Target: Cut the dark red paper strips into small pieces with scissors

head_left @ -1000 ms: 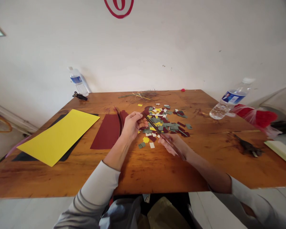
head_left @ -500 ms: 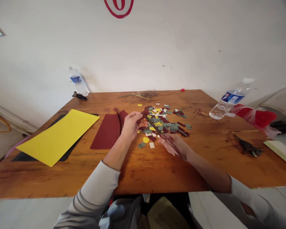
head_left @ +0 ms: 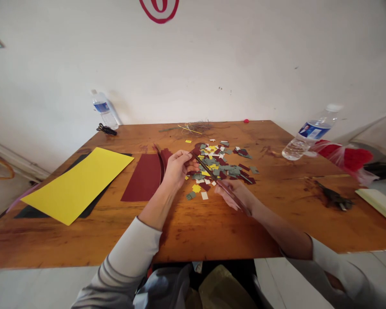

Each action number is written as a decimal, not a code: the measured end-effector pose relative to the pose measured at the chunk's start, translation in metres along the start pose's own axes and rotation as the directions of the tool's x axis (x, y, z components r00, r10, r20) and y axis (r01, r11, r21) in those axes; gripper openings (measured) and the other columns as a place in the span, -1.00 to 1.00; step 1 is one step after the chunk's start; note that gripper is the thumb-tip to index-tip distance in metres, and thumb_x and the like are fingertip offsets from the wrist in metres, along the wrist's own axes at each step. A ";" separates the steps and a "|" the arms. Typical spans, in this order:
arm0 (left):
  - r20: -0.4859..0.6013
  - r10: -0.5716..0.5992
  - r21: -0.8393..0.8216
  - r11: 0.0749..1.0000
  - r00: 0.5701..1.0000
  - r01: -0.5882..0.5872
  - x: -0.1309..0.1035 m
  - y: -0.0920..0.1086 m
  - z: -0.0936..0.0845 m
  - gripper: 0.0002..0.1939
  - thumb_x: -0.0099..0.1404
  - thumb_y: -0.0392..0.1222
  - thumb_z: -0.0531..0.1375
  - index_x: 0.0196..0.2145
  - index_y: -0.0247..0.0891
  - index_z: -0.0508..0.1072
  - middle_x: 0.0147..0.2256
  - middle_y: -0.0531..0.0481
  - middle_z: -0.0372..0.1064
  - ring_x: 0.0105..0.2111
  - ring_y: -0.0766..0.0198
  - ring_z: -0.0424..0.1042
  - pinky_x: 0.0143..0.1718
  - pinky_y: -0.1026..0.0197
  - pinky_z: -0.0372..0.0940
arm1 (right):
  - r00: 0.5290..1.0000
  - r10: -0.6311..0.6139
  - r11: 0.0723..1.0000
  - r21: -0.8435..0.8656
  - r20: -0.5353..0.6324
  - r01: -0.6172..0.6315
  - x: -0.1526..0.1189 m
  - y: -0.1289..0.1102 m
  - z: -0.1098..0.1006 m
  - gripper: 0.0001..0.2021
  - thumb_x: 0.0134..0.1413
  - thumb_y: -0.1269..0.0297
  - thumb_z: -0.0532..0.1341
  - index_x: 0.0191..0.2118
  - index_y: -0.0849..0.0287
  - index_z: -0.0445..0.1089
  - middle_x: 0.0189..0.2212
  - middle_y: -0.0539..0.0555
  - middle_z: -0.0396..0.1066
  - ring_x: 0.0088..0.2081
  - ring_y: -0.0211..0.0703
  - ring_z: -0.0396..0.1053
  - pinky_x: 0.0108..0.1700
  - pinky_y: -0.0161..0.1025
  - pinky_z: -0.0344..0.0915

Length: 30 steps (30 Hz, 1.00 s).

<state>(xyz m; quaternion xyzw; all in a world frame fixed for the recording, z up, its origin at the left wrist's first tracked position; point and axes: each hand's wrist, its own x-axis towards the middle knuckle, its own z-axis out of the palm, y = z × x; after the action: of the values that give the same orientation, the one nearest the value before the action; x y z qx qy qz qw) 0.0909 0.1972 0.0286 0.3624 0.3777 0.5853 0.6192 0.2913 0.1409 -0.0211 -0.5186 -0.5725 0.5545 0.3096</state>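
A narrow dark-reddish object (head_left: 230, 195), its kind unclear, is held slantwise, pinched by the left grip (head_left: 179, 168) and clasped by the right grip (head_left: 227, 195); paper scraps (head_left: 216, 162) are strewn beyond both.

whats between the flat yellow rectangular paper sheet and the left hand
In the head view, rightward from the yellow sheet: an edge of the black sheet under it, brown wooden tabletop, then flat dark red paper, nearest the left hand.
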 end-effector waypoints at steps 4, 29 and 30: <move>0.004 0.000 0.000 1.000 1.000 0.000 0.001 -0.001 -0.001 -0.79 0.03 -0.29 0.35 -0.52 -0.24 0.34 -0.61 0.03 0.42 -0.63 0.32 0.43 -0.56 0.29 0.42 | 1.000 -0.013 0.999 -0.035 -0.012 0.013 0.000 0.000 0.000 -0.42 -0.14 -0.33 0.39 -0.49 0.00 0.12 -0.76 -0.24 -0.02 -0.75 -0.37 -0.03 -0.68 -0.31 -0.12; 0.004 -0.014 0.006 1.000 1.000 0.013 0.001 -0.001 -0.002 -0.73 0.10 -0.27 0.39 -0.49 -0.22 0.31 -0.59 0.05 0.41 -0.63 0.32 0.43 -0.56 0.29 0.42 | 1.000 -0.010 1.000 0.006 0.004 0.009 -0.005 -0.006 0.003 -0.39 -0.20 -0.39 0.40 -0.47 0.00 0.16 -0.77 -0.25 -0.01 -0.76 -0.37 -0.05 -0.68 -0.28 -0.08; 0.006 -0.013 0.006 1.000 1.000 0.013 0.001 -0.001 -0.002 -0.74 0.09 -0.27 0.38 -0.50 -0.22 0.31 -0.59 0.05 0.41 -0.63 0.32 0.43 -0.56 0.29 0.42 | 1.000 -0.012 1.000 0.008 0.004 0.012 -0.004 -0.005 0.003 -0.40 -0.19 -0.38 0.40 -0.47 0.00 0.15 -0.76 -0.25 -0.01 -0.76 -0.37 -0.04 -0.68 -0.28 -0.09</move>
<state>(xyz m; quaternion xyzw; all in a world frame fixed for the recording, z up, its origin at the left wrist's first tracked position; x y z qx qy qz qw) 0.0898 0.1982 0.0266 0.3637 0.3799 0.5790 0.6230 0.2885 0.1365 -0.0160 -0.5128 -0.5739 0.5561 0.3138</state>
